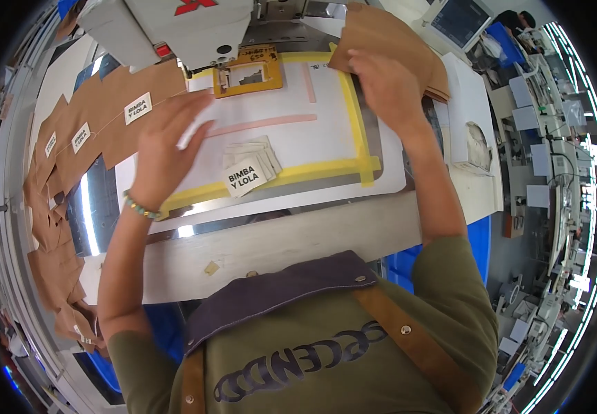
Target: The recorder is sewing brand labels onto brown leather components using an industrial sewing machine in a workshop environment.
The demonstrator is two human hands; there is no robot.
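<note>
My left hand (170, 141), slightly blurred, is held over the left part of the white work sheet (277, 141). Its fingers are stretched out, the thumb stands apart, and nothing is in it. Beside it lies a brown fabric piece (115, 96) with a white label (138, 108) on it. At the far right, my right hand (388, 90) has its bent fingers at the left edge of a stack of brown fabric pieces (395, 45), pinching the fabric. Between the hands, several loose white labels (245, 175) lie fanned out. Behind them sits a yellow clamp frame (248, 92).
A white sewing machine head (195, 31) overhangs the back. Yellow tape (353, 110) borders the sheet, with pink strips (264, 125) on it. More labelled brown pieces (50, 214) hang down the left side. A screen (454, 24) and a white box (467, 114) stand at right.
</note>
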